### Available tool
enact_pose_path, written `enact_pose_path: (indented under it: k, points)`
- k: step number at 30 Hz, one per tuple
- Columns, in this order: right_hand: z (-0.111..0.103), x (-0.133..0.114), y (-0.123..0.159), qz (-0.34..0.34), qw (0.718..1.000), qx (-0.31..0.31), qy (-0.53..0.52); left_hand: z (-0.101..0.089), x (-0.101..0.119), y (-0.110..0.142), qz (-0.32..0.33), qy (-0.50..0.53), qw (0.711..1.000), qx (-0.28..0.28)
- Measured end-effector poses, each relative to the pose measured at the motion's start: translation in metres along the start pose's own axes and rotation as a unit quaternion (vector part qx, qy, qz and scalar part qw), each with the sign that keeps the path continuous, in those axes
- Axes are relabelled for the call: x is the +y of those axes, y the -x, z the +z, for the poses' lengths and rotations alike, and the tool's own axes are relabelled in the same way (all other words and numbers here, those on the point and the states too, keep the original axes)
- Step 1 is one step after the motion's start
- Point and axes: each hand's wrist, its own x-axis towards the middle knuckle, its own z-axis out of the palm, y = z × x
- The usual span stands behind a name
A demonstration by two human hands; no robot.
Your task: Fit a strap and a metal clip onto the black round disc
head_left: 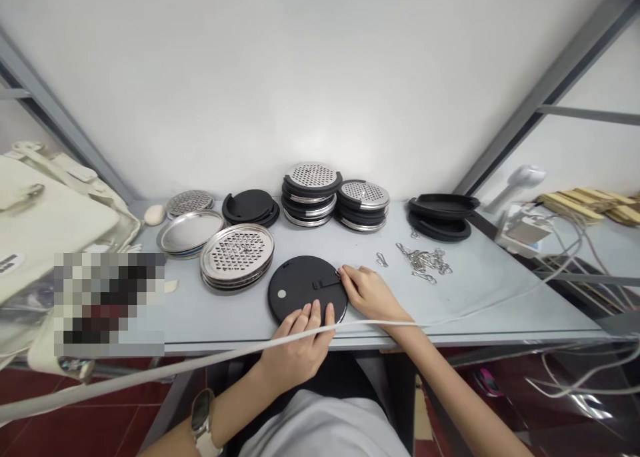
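A round black plastic disc (300, 280) lies near the table's front edge, with a pale dot and a small slotted catch on its face. Across its lower part, my left hand (300, 350) rests with its fingers stretched out flat. My right hand (367, 290) is at the disc's right edge, thumb and fingertips pinching a small metal clip (339, 273) there; the fingers cover most of it. To the right lie a loose metal clip (381, 259) and a pile of similar metal clips (425, 261).
Metal grater discs (237, 253) and plain metal discs (191, 231) lie to the left. Stacks of graters in black holders (313, 193) stand at the back, with black trays (443, 207) at right. A white cable (200, 363) crosses before my hands. A cream bag (60, 203) sits far left.
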Motion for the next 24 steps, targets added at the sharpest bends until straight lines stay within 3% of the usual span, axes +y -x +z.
enact_pose_path:
  k: [10, 24]
  points:
    - [0.001, 0.003, 0.0, -0.014, 1.0, 0.004, -0.004, -0.001, -0.002, 0.001, -0.001, 0.032, 0.999, -0.004]
    - [0.0, 0.004, 0.001, -0.004, 1.0, 0.0, -0.023, -0.015, -0.013, -0.006, -0.001, 0.198, 0.979, 0.049]
